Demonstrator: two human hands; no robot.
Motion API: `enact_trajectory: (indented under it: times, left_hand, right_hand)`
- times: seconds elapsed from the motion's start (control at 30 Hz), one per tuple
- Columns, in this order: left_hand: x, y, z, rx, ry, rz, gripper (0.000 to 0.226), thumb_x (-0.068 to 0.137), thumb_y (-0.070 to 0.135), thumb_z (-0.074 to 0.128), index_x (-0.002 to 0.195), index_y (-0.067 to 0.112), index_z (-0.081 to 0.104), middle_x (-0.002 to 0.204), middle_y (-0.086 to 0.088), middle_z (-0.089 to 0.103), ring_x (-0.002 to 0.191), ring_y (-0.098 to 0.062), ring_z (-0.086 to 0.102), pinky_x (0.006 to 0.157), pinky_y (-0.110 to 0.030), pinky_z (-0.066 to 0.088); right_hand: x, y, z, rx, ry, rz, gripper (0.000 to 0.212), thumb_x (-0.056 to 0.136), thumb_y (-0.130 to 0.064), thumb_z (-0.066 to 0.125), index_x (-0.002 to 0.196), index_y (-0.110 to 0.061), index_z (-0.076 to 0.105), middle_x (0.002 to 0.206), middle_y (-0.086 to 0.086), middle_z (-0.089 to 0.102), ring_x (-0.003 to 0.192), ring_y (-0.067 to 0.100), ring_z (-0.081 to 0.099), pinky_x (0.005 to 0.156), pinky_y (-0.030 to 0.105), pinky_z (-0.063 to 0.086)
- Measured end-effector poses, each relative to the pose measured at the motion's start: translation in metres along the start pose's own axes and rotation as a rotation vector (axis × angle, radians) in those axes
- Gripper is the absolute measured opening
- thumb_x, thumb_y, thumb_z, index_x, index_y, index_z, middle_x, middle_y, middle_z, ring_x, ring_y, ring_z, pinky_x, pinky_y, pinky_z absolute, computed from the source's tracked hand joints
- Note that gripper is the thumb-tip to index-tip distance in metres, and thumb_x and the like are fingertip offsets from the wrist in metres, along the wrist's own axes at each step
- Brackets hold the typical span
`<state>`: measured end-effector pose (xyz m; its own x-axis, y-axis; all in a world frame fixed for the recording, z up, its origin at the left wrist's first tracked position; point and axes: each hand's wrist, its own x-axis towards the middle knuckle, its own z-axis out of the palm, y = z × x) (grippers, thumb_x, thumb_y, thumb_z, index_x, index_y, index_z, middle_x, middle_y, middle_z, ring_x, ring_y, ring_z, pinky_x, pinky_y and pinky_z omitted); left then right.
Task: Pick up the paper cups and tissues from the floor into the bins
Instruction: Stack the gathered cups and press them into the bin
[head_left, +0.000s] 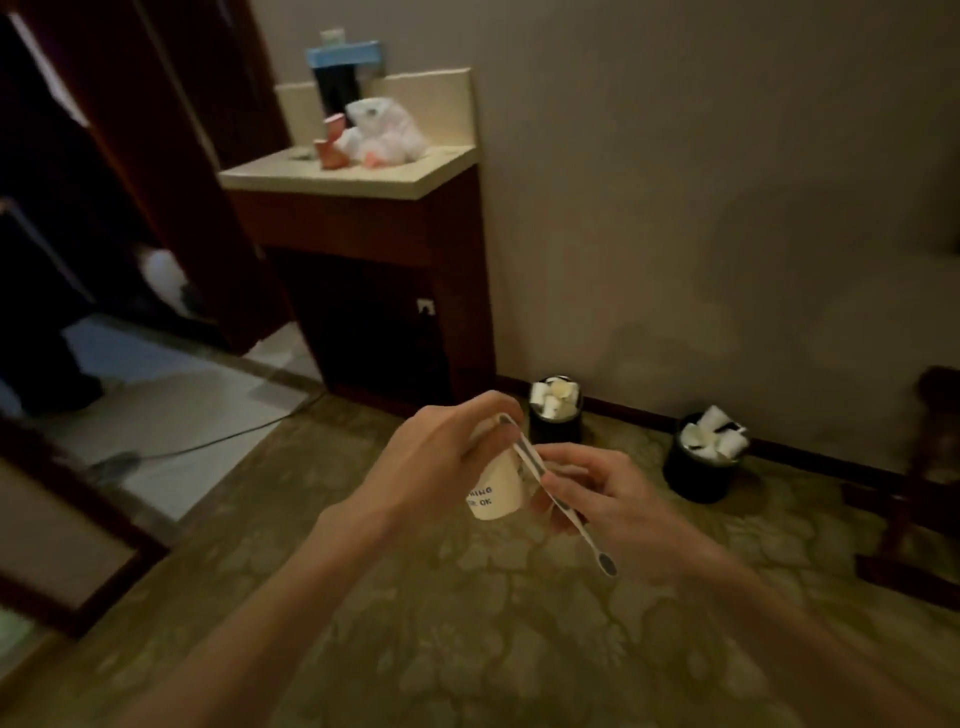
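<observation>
My left hand (441, 457) grips a white paper cup (497, 491) with black print, held tilted above the carpet. My right hand (597, 493) pinches a long thin toothbrush-like stick (558, 499) that slants across the cup, its dark head (608, 564) pointing down right. Two black round bins stand by the wall: the left bin (555, 428) and the right bin (701, 475). Both are piled with white cups and tissues.
A dark wooden cabinet (374, 291) with a pale top stands against the wall, holding a white plastic bag (384, 132) and pink cups. A cable (218, 441) runs over the tiled floor at left. Dark wooden furniture legs (914, 493) stand at right.
</observation>
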<state>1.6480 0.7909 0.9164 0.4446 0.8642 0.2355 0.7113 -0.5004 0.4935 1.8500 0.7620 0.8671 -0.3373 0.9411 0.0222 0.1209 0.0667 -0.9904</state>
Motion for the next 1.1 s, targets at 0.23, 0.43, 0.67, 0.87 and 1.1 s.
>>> enact_trajectory:
  times: [0.23,0.43,0.67,0.87,1.1]
  left_hand:
    - [0.125,0.072,0.079,0.032,-0.112,0.127,0.010,0.100,0.040,0.048,0.100,0.035,0.057,0.087,0.008,0.065,0.077,-0.011,0.061,0.064,-0.033,0.051]
    - [0.217,0.110,0.153,0.005,-0.137,0.115,0.010,0.101,0.042,0.046,0.098,0.037,0.054,0.084,0.005,0.064,0.076,-0.012,0.059,0.066,-0.040,0.052]
    - [0.314,0.112,0.227,-0.123,-0.196,0.039,0.005,0.099,0.039,0.051,0.095,0.042,0.054,0.086,0.016,0.058,0.076,-0.004,0.060,0.059,-0.029,0.055]
    - [0.413,0.078,0.289,-0.190,-0.269,0.077,0.013,0.097,0.040,0.052,0.107,0.036,0.060,0.089,0.017,0.058,0.080,-0.004,0.059,0.062,-0.032,0.055]
    - [0.525,0.013,0.348,-0.364,-0.494,0.040,0.013,0.099,0.038,0.050,0.110,0.041,0.056,0.096,0.020,0.063,0.087,0.003,0.062,0.067,-0.021,0.053]
  right_hand:
    - [-0.019,0.031,-0.146,-0.089,0.252,0.041,0.013,0.095,-0.016,0.062,0.104,-0.025,0.066,0.083,0.003,0.074,0.072,0.019,0.071,0.065,0.031,0.059]
    - [-0.022,0.061,-0.269,-0.233,0.332,0.092,0.013,0.088,-0.019,0.071,0.099,-0.026,0.070,0.086,0.000,0.074,0.075,0.021,0.072,0.070,0.039,0.061]
    - [-0.009,0.095,-0.361,-0.310,0.358,0.162,0.020,0.089,-0.020,0.069,0.105,-0.032,0.066,0.085,-0.017,0.072,0.074,0.005,0.070,0.067,0.019,0.054]
    - [0.041,0.140,-0.414,-0.284,0.492,0.256,0.026,0.089,-0.020,0.070,0.099,-0.043,0.063,0.089,-0.012,0.071,0.082,0.003,0.068,0.072,0.020,0.057]
    - [0.131,0.196,-0.452,-0.072,0.677,0.466,0.017,0.090,-0.016,0.067,0.099,-0.030,0.066,0.088,-0.004,0.072,0.078,0.013,0.070,0.075,0.034,0.060]
